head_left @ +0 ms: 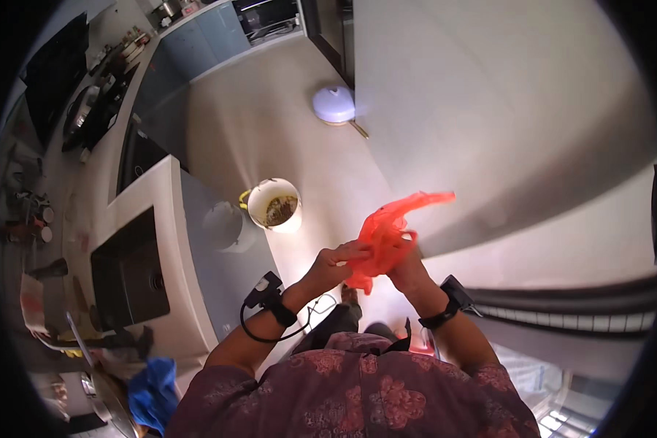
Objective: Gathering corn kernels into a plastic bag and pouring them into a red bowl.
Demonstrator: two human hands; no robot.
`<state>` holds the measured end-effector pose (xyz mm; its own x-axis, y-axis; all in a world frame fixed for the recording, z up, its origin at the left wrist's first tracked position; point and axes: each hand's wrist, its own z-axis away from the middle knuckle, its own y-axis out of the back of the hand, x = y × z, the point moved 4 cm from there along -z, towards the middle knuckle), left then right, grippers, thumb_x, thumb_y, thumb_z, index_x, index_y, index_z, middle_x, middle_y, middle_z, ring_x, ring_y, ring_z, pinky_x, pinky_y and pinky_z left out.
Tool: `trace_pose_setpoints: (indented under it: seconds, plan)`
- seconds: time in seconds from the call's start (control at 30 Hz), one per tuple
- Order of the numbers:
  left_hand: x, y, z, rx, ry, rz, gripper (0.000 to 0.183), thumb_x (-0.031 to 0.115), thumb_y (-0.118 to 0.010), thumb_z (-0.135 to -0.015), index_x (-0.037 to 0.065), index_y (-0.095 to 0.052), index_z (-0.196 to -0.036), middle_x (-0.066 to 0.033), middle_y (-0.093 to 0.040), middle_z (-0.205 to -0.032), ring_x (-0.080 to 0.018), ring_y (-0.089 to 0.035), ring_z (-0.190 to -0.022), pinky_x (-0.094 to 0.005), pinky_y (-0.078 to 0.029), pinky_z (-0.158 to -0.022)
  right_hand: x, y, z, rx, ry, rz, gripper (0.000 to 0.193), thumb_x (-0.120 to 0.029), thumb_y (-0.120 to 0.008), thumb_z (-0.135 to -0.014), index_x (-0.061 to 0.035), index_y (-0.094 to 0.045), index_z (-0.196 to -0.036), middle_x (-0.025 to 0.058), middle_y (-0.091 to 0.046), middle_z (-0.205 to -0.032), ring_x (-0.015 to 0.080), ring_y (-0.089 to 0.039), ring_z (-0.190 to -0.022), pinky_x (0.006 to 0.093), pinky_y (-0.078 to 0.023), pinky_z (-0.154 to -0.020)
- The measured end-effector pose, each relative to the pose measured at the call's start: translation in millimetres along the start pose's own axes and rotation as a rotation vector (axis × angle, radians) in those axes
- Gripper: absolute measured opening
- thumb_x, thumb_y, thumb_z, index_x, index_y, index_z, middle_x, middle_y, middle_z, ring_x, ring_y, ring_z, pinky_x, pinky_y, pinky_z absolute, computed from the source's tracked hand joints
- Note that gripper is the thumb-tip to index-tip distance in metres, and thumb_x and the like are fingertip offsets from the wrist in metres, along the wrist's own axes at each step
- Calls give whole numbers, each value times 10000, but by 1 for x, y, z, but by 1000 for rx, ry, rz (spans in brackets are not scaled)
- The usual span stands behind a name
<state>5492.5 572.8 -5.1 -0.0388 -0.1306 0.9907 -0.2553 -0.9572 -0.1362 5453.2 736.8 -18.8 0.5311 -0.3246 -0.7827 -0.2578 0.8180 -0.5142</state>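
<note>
A thin, crumpled red plastic bag (388, 232) is between my two hands in front of my body, with one loose end trailing up to the right. My left hand (334, 264) grips the bag's left side, thumb and fingers pinched on the film. On the other side, my right hand (409, 273) is closed on the bag, and the plastic hides part of its fingers. Left of the bag, a white bucket (290, 223) stands on the floor with a dark, wet-looking mass at its bottom. Something yellow (244, 198) is at its left rim.
At left runs a counter with a dark sink (130, 271) and a stove farther back. A lidded lavender pan (333, 106) with a handle lies on the floor by the large pale panel (489, 109) at right. A blue cloth (153, 394) hangs at lower left.
</note>
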Motion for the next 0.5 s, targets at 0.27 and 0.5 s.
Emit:
trace_pose_setpoints:
  seconds: [0.27,0.5]
  plan:
    - [95,224,-262,132,282,80,645,347,-651,-799,-61,-451,-1258,-145,-604,-1150,-236,-575,-1063,-325,-419,-928,-158,-76,-304,-59,141,331,196,-107,-629,-802,17,-639,-954,44,-653,-886,108,-604,-759,252,-493,-686]
    - [149,431,-503,456,80,-819,825,317,-732,-733,-44,-301,-1337,-164,-622,-1093,-296,-630,-966,-381,-488,-825,-254,-146,-625,-230,554,1052,125,-134,-620,-740,-58,-660,-829,136,-655,-790,297,-641,-792,370,-503,-703]
